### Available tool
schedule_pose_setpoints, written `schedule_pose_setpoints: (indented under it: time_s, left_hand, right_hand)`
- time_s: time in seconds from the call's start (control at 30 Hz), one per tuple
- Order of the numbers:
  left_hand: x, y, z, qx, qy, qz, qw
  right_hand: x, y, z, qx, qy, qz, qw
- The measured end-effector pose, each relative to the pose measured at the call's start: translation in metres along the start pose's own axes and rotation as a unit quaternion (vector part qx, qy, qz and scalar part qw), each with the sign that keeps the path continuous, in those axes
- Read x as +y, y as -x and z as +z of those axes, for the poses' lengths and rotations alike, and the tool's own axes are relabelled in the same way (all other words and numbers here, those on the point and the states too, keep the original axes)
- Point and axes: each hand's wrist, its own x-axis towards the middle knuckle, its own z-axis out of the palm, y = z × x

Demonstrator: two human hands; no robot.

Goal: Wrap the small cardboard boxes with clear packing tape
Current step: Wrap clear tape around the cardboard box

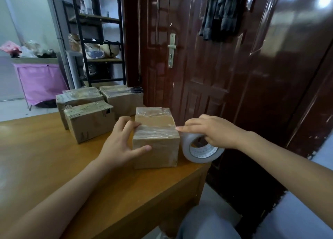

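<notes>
Small cardboard box sits near the desk corner, left hand gripping its side, fingers curled over the top edge. Right hand holds the tape roll beside it; fingers inside the core hidden.

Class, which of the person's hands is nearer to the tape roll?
Right. The right hand grips the tape roll from above, beside the box. The left hand holds the box's far side, away from the roll.
</notes>
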Motion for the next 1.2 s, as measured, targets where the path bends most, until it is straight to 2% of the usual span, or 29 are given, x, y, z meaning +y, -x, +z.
schedule_pose_setpoints:
  time_s: [0.1, 0.3, 0.53, 0.8, 1.0, 1.1, 1.2]
  left_hand:
    - [-0.001, -0.004, 0.000, -0.003, -0.017, 0.041, 0.999]
    - [0.004, -0.004, -0.005, -0.021, -0.030, 0.047, 0.998]
    - [0.007, -0.002, -0.006, -0.057, 0.039, 0.043, 0.997]
    - [0.026, -0.005, -0.017, -0.079, -0.006, 0.065, 0.995]
    - [0.051, -0.022, -0.031, -0.188, -0.182, 0.096, 0.960]
    - [0.073, -0.030, -0.030, -0.200, -0.277, 0.135, 0.930]
    - [0.085, -0.033, -0.027, -0.207, -0.318, 0.141, 0.915]
  right_hand:
    - [-0.003, 0.004, -0.003, -0.014, 0.008, 0.007, 1.000]
    - [-0.006, 0.003, -0.013, -0.030, -0.022, 0.025, 0.999]
    - [-0.015, 0.006, 0.014, 0.100, -0.142, 0.106, 0.979]
    - [-0.018, 0.005, 0.018, 0.152, -0.214, 0.151, 0.953]
    - [-0.022, 0.000, 0.017, 0.134, -0.179, 0.148, 0.963]
    - [-0.021, -0.001, 0.016, 0.134, -0.177, 0.150, 0.963]
    - [-0.020, 0.000, 0.017, 0.138, -0.184, 0.153, 0.961]
